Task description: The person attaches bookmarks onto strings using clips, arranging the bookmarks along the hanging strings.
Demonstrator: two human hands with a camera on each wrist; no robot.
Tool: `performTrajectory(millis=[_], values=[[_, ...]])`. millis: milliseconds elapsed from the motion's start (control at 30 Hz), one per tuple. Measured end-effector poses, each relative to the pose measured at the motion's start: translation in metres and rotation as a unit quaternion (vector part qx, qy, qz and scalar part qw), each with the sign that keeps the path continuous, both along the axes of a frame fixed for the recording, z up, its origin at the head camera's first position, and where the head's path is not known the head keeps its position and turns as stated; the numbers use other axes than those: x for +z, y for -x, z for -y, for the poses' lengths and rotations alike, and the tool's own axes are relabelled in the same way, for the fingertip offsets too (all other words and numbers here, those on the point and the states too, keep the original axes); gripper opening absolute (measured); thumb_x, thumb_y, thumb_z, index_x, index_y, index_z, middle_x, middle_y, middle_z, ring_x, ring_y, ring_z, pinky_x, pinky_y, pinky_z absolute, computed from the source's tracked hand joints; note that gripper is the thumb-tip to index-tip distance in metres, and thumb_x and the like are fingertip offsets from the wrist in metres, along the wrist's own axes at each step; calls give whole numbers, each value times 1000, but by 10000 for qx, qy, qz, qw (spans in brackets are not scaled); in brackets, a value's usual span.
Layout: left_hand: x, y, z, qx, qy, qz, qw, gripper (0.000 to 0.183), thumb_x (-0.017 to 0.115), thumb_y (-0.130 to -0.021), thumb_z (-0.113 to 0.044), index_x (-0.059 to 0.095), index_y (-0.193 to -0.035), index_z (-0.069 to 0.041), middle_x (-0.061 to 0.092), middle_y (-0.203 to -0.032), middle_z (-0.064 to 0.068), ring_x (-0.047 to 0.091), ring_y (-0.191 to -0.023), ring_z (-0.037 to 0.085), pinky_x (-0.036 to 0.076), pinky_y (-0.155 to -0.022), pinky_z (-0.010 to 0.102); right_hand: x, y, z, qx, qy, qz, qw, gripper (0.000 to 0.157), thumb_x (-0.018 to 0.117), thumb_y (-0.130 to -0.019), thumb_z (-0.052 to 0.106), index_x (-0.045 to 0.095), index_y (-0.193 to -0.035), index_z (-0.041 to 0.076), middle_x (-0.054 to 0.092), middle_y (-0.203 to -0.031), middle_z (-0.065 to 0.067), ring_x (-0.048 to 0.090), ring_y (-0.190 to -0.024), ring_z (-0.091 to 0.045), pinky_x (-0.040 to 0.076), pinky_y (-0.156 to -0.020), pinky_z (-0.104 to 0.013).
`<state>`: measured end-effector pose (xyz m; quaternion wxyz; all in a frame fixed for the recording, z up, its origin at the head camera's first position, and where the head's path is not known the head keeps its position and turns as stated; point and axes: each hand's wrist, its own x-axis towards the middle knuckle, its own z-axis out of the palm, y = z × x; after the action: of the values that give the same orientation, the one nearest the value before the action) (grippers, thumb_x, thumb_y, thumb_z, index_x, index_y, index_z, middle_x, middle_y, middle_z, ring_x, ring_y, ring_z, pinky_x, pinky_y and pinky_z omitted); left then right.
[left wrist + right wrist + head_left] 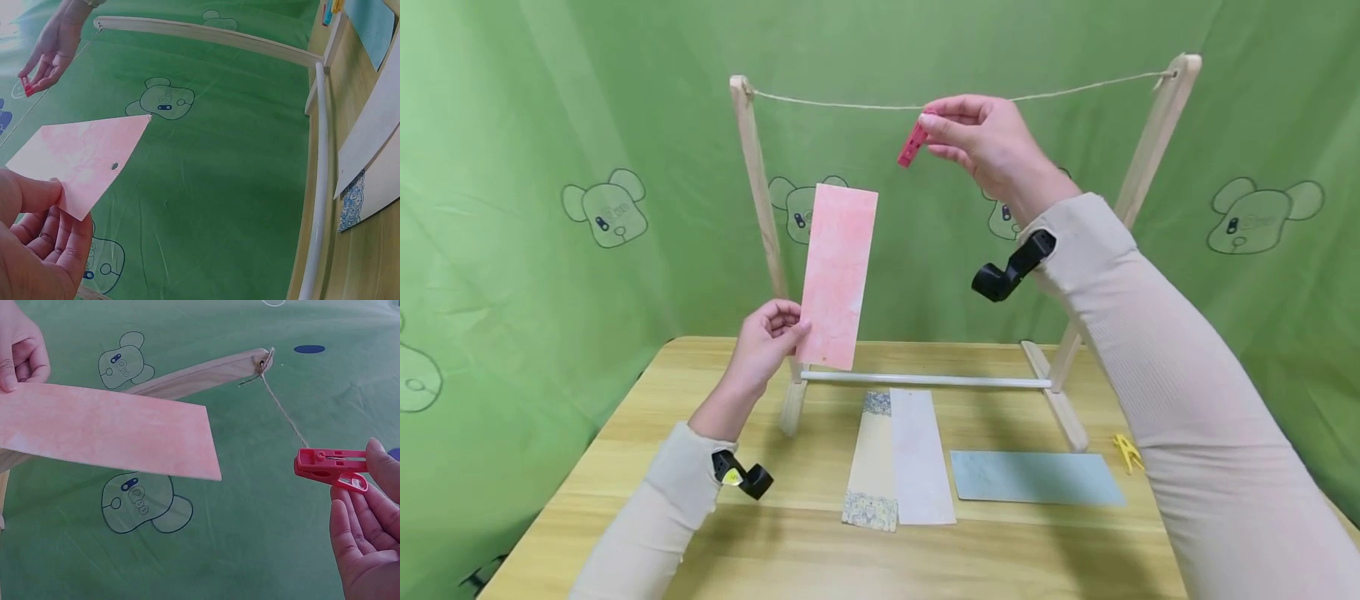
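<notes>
My left hand (765, 346) pinches a pink paper strip (838, 275) by its lower left edge, thumb in front, and the strip stands nearly upright. A small hole shows near its lower end in the left wrist view. My right hand (985, 142), higher up at the string (827, 103), pinches a red clothespin (912, 143) by its handle ends. The clothespin (328, 465) overlaps the string in the right wrist view, its nose pointing away from the fingers. A gap separates the strip's top from the clothespin.
A wooden frame (1157, 137) holds the string between two posts, with a white rod (925, 380) low across it. On the table (760, 542) lie a patterned cream strip (871, 462), a white strip (922, 458), a blue-green strip (1037, 478) and a yellow clothespin (1127, 452).
</notes>
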<state>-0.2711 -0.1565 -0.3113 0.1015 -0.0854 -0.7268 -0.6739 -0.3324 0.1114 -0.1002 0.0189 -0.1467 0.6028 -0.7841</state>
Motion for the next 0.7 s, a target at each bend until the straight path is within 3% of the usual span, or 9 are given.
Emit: performTrajectory(millis=[233, 433, 700], values=[[5, -1, 1, -17, -17, -69, 10000, 19, 61, -88, 1, 54, -105, 6, 59, -89, 5, 54, -71, 7, 53, -62, 19, 15, 1, 17, 165, -151, -132, 9997, 26, 73, -77, -2, 64, -101, 0, 64, -99, -11, 61, -87, -20, 53, -82, -24], [8, 1, 1, 14, -62, -134, 9999, 20, 62, -87, 1, 54, -105, 6, 58, -87, 2, 54, -70, 7, 52, -61, 18, 31, 6, 30, 40, -415, -78, 9991, 24, 73, -77, 0, 65, -99, 3, 64, -100, -10, 61, -89, -18, 51, -86, -23], [13, 8, 6, 153, -203, -125, 9996, 16, 61, -88, 2, 54, -103, 3, 58, -86, 3, 55, -69, 6, 53, -61, 18, 44, 10, 50, -7, -753, -471, 9960, 20, 73, -79, 1, 65, -97, 3, 64, -99, -9, 61, -91, -17, 49, -90, -24]])
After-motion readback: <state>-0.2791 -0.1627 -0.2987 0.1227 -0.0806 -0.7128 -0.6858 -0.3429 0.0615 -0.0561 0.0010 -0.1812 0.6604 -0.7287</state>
